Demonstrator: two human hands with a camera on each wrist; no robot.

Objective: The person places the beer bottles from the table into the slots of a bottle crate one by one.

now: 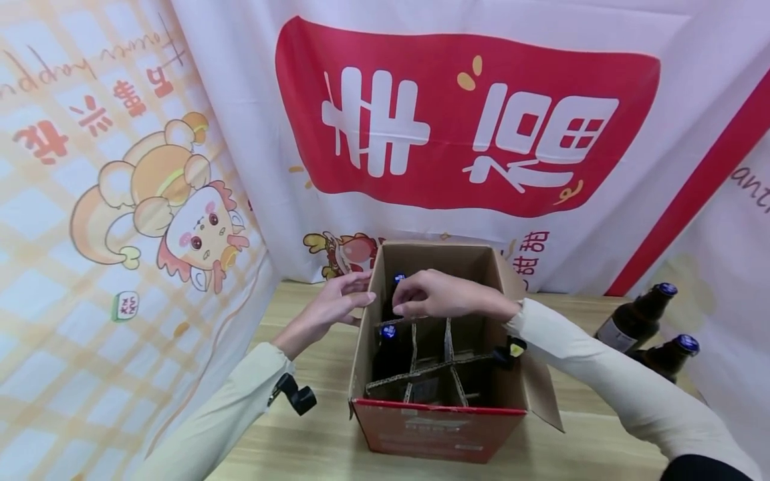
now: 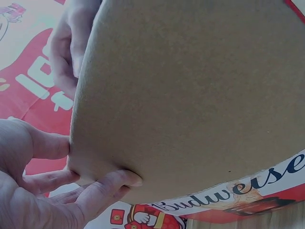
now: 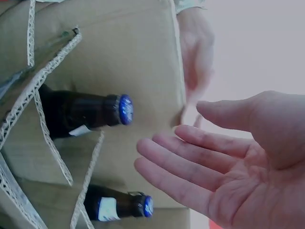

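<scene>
My right hand [image 1: 436, 294] is over the back left of an open cardboard box [image 1: 442, 431], beside a dark bottle with a blue cap [image 1: 400, 278]. In the right wrist view, its fingers [image 3: 186, 171] are extended with nothing in them, near two bottle necks [image 3: 90, 112]. A second blue-capped bottle [image 1: 388, 347] stands in the front left compartment. My left hand [image 1: 331, 307] rests against the box's left side near the rim. In the left wrist view, its fingertips [image 2: 124, 179] press the brown cardboard at the corner and dent it slightly.
Cardboard dividers [image 1: 448, 341] split the box into compartments. Two dark bottles [image 1: 637, 317] with blue caps are on the wooden table [image 1: 301, 441] to the right, partly behind my right sleeve. A box flap [image 1: 544, 394] sticks out on the right. Printed cloth [image 1: 240, 53] hangs behind.
</scene>
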